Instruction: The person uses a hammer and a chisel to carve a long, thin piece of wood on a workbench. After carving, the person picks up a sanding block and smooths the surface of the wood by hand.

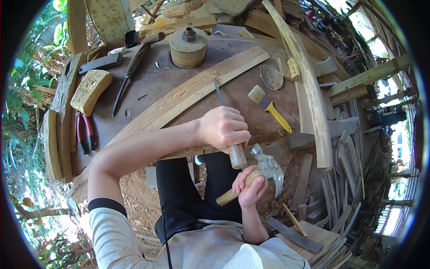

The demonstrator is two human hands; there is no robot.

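My left hand (225,128) is wrapped round the wooden handle of a chisel (237,157), whose metal blade slants up and away toward a long wooden plank (197,92). Shallow cuts and chips mark the plank's face near the blade's tip. Closer to my body, my right hand (250,187) grips a claw hammer (268,168) by its wooden handle, close under the metal head. The hammer's head is just right of the chisel handle's butt end; whether they touch I cannot tell.
A brush with a yellow handle (277,115) lies right of the plank. Red-handled pliers (85,132), a wood block (92,91) and a long knife (127,76) lie left. A round wooden piece with a nut (188,48) stands at the back. A long pole (309,85) lies right.
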